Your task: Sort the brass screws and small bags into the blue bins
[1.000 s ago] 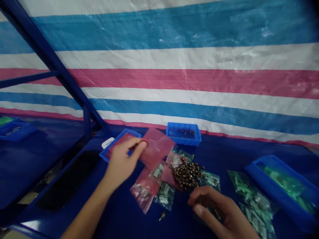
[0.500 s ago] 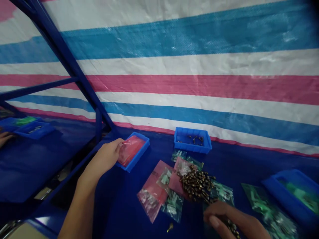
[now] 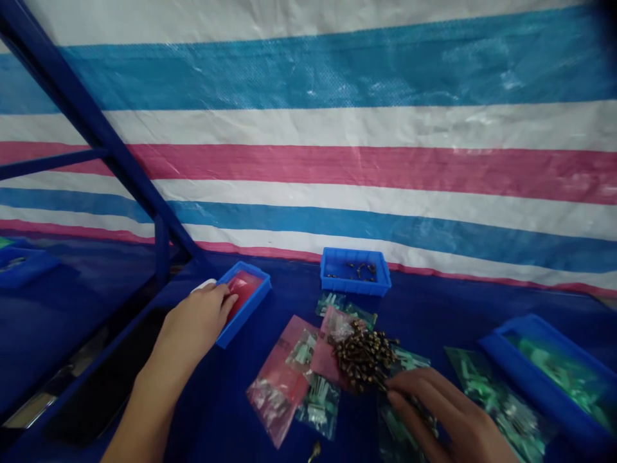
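Note:
My left hand (image 3: 205,315) reaches into the blue bin (image 3: 250,307) at the left, its fingers closed on the red plastic bags (image 3: 243,286) inside. My right hand (image 3: 429,405), fingers bent together, is at the lower right edge of a pile of bronze-coloured metal parts (image 3: 364,354); several such parts show under its palm, and its fingertips touch one at the pile's edge. Pink bags (image 3: 279,379) and green-tinted bags with white pieces (image 3: 319,402) lie beside and under the pile. One loose metal part (image 3: 314,451) lies near the bottom edge.
Behind the pile stands a blue bin (image 3: 355,270) with a few metal parts. At the right are a blue bin (image 3: 554,366) of green bags and more green bags (image 3: 501,399). A blue metal frame (image 3: 130,173) and striped sheet (image 3: 385,167) stand behind; another bin (image 3: 29,265) is far left.
The view has turned slightly right. My left fingers have moved over the red bags and closed there; my right hand has shifted up against the pile's edge.

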`<move>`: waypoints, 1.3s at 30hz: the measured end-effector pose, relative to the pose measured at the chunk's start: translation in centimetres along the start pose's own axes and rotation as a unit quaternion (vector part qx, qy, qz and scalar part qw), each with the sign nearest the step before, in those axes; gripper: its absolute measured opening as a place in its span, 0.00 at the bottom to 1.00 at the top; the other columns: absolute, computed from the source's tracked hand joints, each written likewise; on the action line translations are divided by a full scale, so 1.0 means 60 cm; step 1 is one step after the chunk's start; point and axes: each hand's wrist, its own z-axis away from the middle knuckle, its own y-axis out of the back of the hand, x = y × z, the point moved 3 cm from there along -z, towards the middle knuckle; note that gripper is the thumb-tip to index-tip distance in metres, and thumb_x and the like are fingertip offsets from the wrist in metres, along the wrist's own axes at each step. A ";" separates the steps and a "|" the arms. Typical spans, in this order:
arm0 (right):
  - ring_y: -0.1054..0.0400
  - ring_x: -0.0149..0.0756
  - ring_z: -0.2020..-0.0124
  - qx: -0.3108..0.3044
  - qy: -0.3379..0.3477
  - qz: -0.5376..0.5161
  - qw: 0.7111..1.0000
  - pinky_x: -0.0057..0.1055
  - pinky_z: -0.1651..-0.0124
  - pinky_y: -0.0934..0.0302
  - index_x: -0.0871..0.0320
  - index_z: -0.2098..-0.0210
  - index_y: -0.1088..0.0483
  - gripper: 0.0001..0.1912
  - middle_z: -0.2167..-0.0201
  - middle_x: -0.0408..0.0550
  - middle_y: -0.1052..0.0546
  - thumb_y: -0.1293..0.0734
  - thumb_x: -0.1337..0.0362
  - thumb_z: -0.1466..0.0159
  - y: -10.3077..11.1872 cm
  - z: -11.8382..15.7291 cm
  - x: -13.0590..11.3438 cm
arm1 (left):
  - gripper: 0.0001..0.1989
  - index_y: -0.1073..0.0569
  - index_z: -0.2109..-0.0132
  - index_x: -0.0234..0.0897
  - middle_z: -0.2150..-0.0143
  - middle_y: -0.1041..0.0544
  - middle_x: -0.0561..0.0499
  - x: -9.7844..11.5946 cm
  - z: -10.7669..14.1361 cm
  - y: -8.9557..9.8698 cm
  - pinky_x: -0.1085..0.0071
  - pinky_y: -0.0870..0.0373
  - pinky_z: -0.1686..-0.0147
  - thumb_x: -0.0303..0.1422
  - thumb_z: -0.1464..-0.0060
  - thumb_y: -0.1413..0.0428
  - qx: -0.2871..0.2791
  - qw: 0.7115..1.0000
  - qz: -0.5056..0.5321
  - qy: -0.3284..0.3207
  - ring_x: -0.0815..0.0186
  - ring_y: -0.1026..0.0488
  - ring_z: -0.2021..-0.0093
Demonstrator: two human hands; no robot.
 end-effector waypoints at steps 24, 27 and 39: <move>0.31 0.44 0.53 -0.024 0.074 0.203 0.976 0.39 0.56 0.35 0.52 0.50 0.30 0.13 0.51 0.51 0.26 0.43 0.61 0.29 -0.052 0.002 0.059 | 0.19 0.29 0.47 0.41 0.56 0.28 0.48 0.240 0.107 -0.048 0.61 0.28 0.60 0.41 0.43 0.40 0.033 0.906 0.139 -0.398 0.58 0.33 0.57; 0.31 0.42 0.58 -0.011 0.077 0.185 0.980 0.38 0.59 0.35 0.54 0.55 0.29 0.15 0.57 0.52 0.25 0.46 0.61 0.28 -0.049 -0.001 0.051 | 0.15 0.28 0.51 0.38 0.59 0.27 0.49 0.246 0.111 -0.047 0.64 0.29 0.61 0.37 0.43 0.40 0.083 0.894 0.135 -0.420 0.60 0.32 0.59; 0.33 0.36 0.67 -0.003 0.089 0.098 0.991 0.32 0.63 0.36 0.54 0.64 0.29 0.16 0.68 0.46 0.25 0.46 0.62 0.28 -0.034 -0.010 0.031 | 0.05 0.26 0.57 0.38 0.62 0.26 0.51 0.248 0.111 -0.047 0.63 0.30 0.62 0.31 0.41 0.42 0.140 0.881 0.169 -0.418 0.60 0.32 0.60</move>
